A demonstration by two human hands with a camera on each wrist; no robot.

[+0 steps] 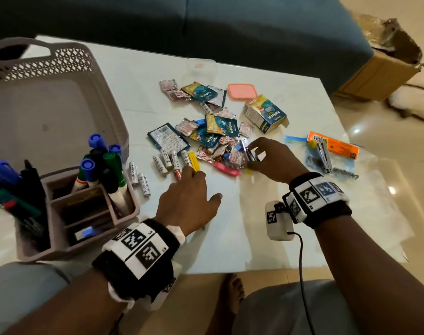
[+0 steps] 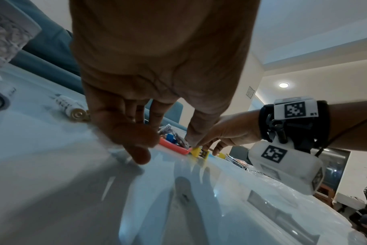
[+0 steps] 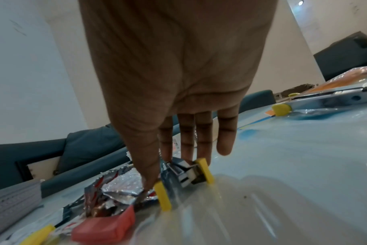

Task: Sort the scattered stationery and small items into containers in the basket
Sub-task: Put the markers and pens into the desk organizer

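My right hand (image 1: pixel 271 158) pinches a small shiny metal stapler-like piece (image 3: pixel 182 174) with yellow ends between thumb and fingers, low over the table at the near edge of a pile of foil sachets (image 1: pixel 213 131). My left hand (image 1: pixel 196 184) is relaxed and holds nothing; its fingertips (image 2: pixel 140 154) touch the table beside several white batteries (image 1: pixel 162 163), a yellow piece (image 1: pixel 194 160) and a pink block (image 1: pixel 226 169). The grey basket (image 1: pixel 61 52) stands at the left, and a divided organizer (image 1: pixel 92 213) in front of it holds markers (image 1: pixel 97 163).
A torn medicine carton (image 1: pixel 264 113) and a pink lid (image 1: pixel 242 91) lie behind the pile. A clear bag (image 1: pixel 332 153) at the right holds another stapler and an orange card. A sofa runs behind the table; a cardboard box (image 1: pixel 380 68) sits on the floor.
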